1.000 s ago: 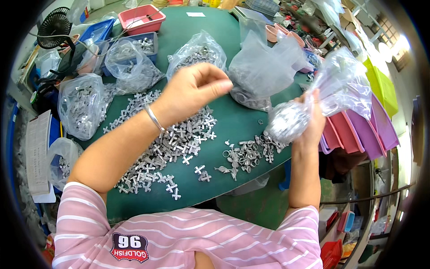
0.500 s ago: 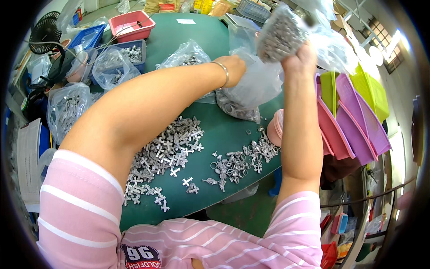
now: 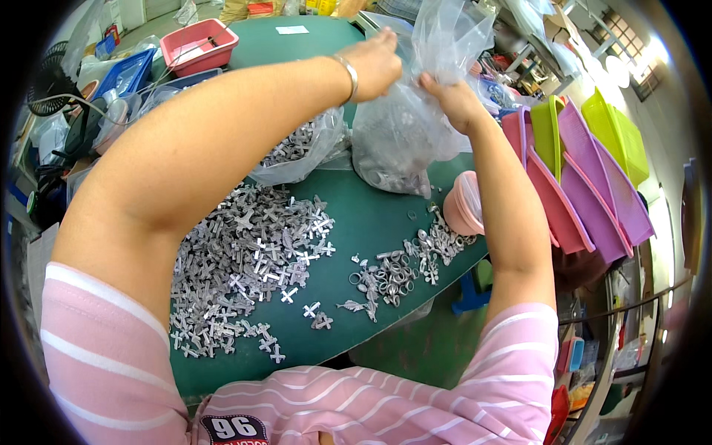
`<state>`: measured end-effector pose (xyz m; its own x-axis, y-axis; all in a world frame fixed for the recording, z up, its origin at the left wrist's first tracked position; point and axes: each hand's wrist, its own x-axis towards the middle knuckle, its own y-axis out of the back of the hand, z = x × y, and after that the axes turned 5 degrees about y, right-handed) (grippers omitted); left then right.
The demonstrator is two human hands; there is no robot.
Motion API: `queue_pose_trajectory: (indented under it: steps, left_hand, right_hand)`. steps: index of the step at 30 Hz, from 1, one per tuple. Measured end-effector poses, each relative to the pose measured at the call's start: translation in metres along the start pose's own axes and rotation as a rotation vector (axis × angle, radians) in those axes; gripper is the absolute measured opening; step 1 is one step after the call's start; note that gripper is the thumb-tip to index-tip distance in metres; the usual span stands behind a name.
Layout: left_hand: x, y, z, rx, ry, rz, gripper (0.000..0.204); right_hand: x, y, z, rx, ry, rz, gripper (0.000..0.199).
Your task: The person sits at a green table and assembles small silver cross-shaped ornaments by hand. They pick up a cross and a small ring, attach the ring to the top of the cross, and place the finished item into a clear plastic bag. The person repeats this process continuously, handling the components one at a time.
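A clear plastic bag [image 3: 393, 144] of grey metal pieces stands on the green table, its mouth drawn up. My left hand [image 3: 371, 68] is closed at the left side of the bag's rim, with its fingertips partly hidden. At the other side, my right hand [image 3: 454, 102] grips clear plastic [image 3: 449, 37] that rises, crumpled, above the bag. Whether this is one bag or two overlapping ones I cannot tell. Under my left forearm lies a wide heap of small grey cross-shaped pieces [image 3: 252, 252]. Grey rings and charms [image 3: 389, 278] form a smaller pile near the table's edge.
A pink cup [image 3: 463, 206] stands by the table's right edge. Beyond it are stacked purple, pink and green trays [image 3: 575, 178]. Another open bag of grey pieces [image 3: 297, 152] sits beside the cross heap. A pink basin [image 3: 199, 46] and blue basket [image 3: 127, 74] are at the far left.
My right hand has come down and left from its raised position; the filled bag it held up no longer shows there. The standing bag looks fuller. My left hand has risen slightly leftward.
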<state>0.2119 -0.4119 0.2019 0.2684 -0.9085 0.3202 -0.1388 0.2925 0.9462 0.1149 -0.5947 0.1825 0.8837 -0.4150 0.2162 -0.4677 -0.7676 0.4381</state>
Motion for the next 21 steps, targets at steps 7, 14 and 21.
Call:
queue_pose_trajectory:
  steps: [7,14,21]
  left_hand:
    - [-0.010,-0.022,-0.024,-0.091,0.055,0.271,0.017]
    - [-0.008,-0.031,-0.013,-0.178,0.151,0.237,0.016]
    - [0.017,-0.030,-0.010,-0.461,0.337,0.531,0.020]
  right_hand:
    - [-0.024,0.014,0.032,-0.487,0.222,0.012,0.054]
    - [-0.086,0.011,0.044,-1.049,0.698,-0.039,0.026]
    - [-0.049,0.050,-0.002,-1.124,0.830,0.450,0.016]
